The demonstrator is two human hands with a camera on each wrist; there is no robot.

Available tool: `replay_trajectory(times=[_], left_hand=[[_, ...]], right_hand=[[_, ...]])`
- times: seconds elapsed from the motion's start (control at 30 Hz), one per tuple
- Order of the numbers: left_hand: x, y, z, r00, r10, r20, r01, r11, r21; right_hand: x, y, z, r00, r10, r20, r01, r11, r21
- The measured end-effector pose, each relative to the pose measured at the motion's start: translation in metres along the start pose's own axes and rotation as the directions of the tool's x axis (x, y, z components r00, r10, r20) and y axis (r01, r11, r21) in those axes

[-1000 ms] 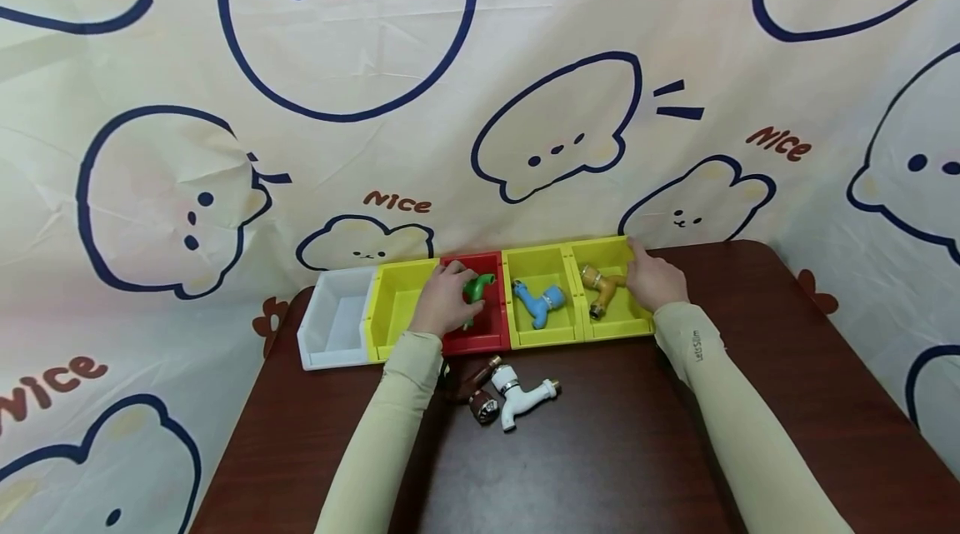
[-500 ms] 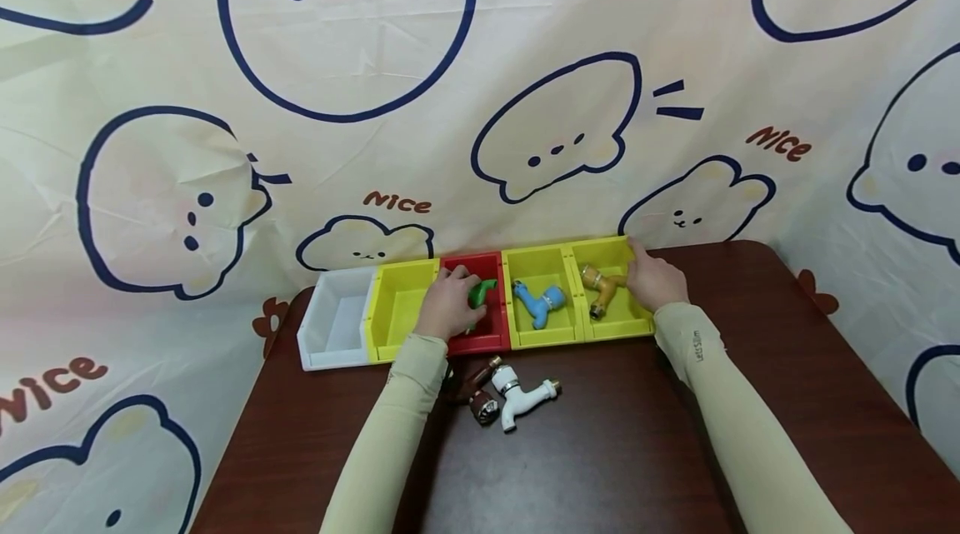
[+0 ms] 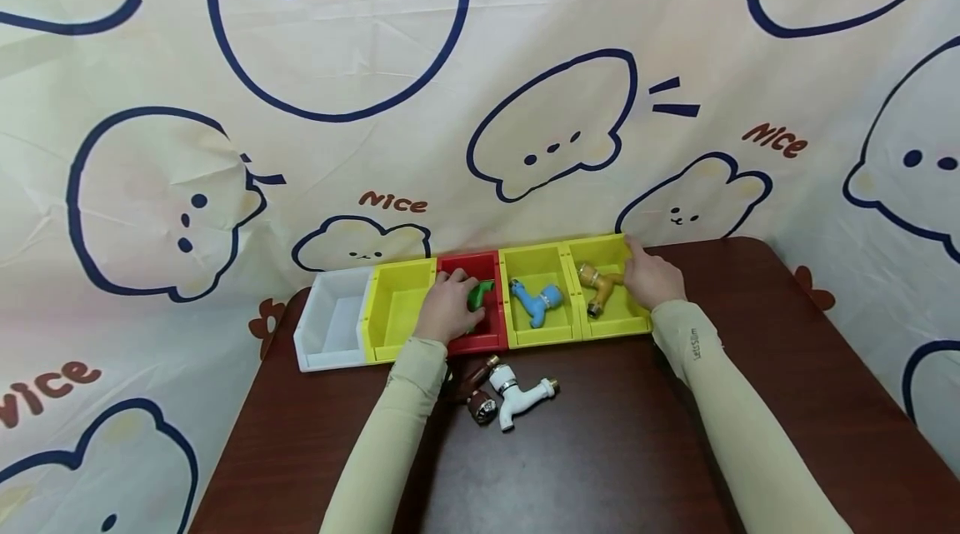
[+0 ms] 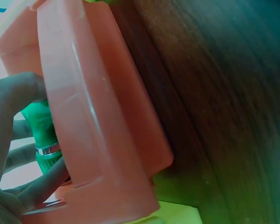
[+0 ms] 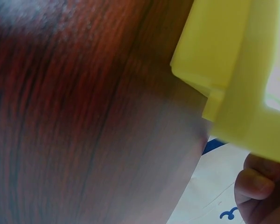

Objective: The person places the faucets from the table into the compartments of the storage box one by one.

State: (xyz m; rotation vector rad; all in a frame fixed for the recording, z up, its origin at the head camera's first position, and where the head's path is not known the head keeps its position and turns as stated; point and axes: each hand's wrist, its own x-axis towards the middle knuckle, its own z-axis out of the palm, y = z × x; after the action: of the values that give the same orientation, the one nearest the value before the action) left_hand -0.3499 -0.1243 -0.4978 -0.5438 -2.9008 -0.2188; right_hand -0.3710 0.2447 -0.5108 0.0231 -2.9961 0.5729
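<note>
In the head view my left hand (image 3: 450, 306) reaches into the red bin (image 3: 491, 341) and grips a green faucet (image 3: 480, 292), whose spout end shows past the fingers. The left wrist view shows thumb and fingers around the green faucet (image 4: 41, 125), behind the bin's red wall (image 4: 79, 102). My right hand (image 3: 655, 277) holds the right wall of the end yellow bin (image 3: 637, 324); curled fingers (image 5: 254, 184) show beside that bin's edge in the right wrist view. A tan-yellow faucet (image 3: 600, 288) lies in this bin. A blue faucet (image 3: 536, 303) lies in the yellow bin (image 3: 543, 340) between.
Left of the red bin stand another yellow bin (image 3: 390, 317) and a white bin (image 3: 330, 326), all joined in one row. In front, a white faucet (image 3: 517, 401) and a dark brown faucet (image 3: 480, 401) lie on the brown table (image 3: 600, 451). A printed cloth (image 3: 375, 159) hangs behind.
My left hand has shifted slightly right and toward me within the red bin, still gripping the green faucet. The right hand stays on the yellow bin, and the head view has moved a little.
</note>
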Motion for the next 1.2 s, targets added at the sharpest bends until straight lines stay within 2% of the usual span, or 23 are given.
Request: replay_trajectory(times=[0.2,0.37,0.6,1.2], left_hand=[[-0.0008,0.0002,0.0046,1.0,0.017,-0.009,-0.016,1.0,0.022],[-0.0015,0.0005,0.0074,1.0,0.017,0.009,-0.017,0.999,0.03],[-0.0014,0.0012,0.0072,1.0,0.022,-0.007,-0.022,0.999,0.042],[-0.0028,0.0,0.0072,0.999,0.032,0.006,-0.033,0.998,0.054]], right_hand=[[-0.003,-0.001,-0.0017,1.0,0.014,0.012,-0.014,1.0,0.005],[-0.0034,0.0008,-0.001,1.0,0.023,0.018,-0.023,1.0,0.002],[-0.0014,0.0019,-0.0007,1.0,0.022,0.022,-0.022,1.0,0.011],[0.0008,0.0001,0.0011,1.0,0.013,0.016,-0.014,1.0,0.019]])
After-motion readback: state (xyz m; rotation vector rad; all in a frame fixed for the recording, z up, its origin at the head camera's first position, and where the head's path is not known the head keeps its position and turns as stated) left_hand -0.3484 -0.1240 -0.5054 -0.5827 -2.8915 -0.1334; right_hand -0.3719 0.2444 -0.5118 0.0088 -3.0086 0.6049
